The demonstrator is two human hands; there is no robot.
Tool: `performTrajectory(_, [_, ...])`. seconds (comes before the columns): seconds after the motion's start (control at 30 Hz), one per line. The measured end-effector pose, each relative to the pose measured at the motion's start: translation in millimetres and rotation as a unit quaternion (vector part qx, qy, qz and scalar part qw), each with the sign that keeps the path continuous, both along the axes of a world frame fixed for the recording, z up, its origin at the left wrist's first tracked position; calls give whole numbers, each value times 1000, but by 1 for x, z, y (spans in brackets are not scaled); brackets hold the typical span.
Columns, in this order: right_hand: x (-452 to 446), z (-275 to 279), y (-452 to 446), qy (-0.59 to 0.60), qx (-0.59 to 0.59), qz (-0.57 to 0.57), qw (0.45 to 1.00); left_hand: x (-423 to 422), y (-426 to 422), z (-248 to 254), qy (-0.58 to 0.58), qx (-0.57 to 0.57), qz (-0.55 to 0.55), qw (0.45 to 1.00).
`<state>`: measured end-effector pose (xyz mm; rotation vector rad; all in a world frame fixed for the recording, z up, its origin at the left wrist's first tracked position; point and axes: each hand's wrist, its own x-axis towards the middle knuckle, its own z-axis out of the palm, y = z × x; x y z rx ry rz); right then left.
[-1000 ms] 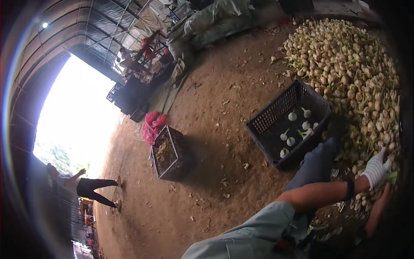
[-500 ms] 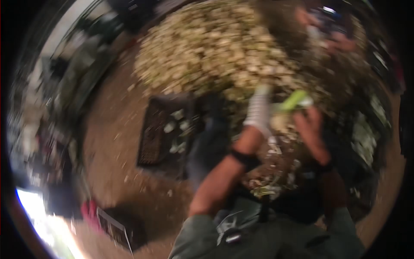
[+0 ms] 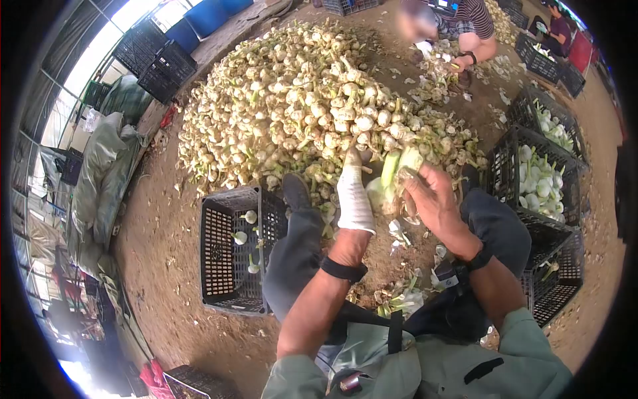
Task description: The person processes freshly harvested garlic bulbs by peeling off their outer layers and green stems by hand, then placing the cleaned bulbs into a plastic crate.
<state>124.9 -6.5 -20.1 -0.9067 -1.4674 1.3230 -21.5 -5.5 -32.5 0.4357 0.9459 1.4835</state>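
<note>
My left hand [image 3: 354, 196], in a white ribbed glove with brownish fingertips, reaches forward with its fingers pressed together. Whatever those fingers hold, if anything, is hidden. Close to its right side is my bare right hand [image 3: 435, 199], closed with thumb and fingers around a garlic bulb with a thick green stalk [image 3: 390, 169]. The pale bulb end lies between the two hands; whether it touches the glove I cannot tell. Just beyond spreads a large heap of garlic bulbs [image 3: 292, 100]. Peelings [image 3: 402, 299] litter the ground between my legs.
To the left stands a black crate [image 3: 222, 256] with a few bulbs inside. At right, black crates hold white garlic [image 3: 541, 179]. Another person [image 3: 458, 33] crouches across the heap, and one more sits at far right. Tarped sacks [image 3: 100, 179] line the left side.
The view has steadied from blur and shifted. Both hands appear farther left in view, and the green stalk in my right hand is now more upright and closer to the glove.
</note>
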Motion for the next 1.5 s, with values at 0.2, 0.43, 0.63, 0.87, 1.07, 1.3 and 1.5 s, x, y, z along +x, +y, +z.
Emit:
performTrajectory(0.2, [1, 11, -4, 68, -86, 10, 994, 0, 3, 6, -50, -6, 16, 999])
performTrajectory(0.43, [10, 0, 10, 276, -185, -35, 943, -17, 0, 24, -276, 64, 53, 957])
performTrajectory(0.63, [23, -9, 0, -542, 182, 36, 820, -28, -6, 37, -239, 117, 34, 963])
performTrajectory(0.87, [16, 7, -1, -291, 232, 10, 928, -28, 3, 19, -55, -17, 57, 997])
performTrajectory(1.07, [-3, 27, -16, -191, 194, -21, 962, -1, 4, 5, 136, 38, 80, 987])
performTrajectory(1.3, [-13, 5, -16, -211, 249, -107, 939, 21, 11, -6, 265, 72, 111, 955])
performTrajectory(1.5, [-13, 2, -12, -238, 282, -151, 917, 24, 10, 1, 186, 51, 107, 975])
